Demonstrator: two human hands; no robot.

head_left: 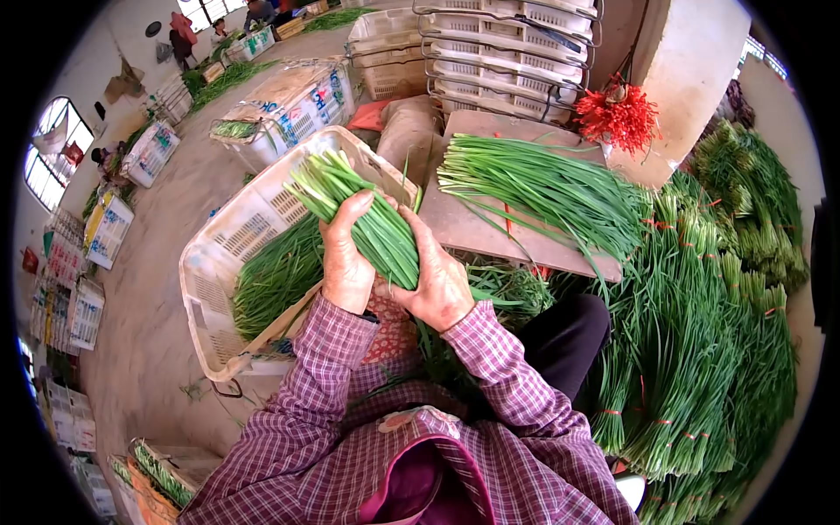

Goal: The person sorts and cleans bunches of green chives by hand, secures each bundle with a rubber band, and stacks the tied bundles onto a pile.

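Your left hand [346, 258] and right hand [437, 284] are gripping a green stalk bundle [378, 232] between them, half-closed around its sides.

Stacked white crates [507, 68] near pale pillar [700, 66]; arched window [54, 166] in white wall [109, 44].

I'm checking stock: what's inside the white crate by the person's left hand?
Long green stalks lie inside the crate. What is underneath them cannot be seen; the left hand and held bundle block another part.
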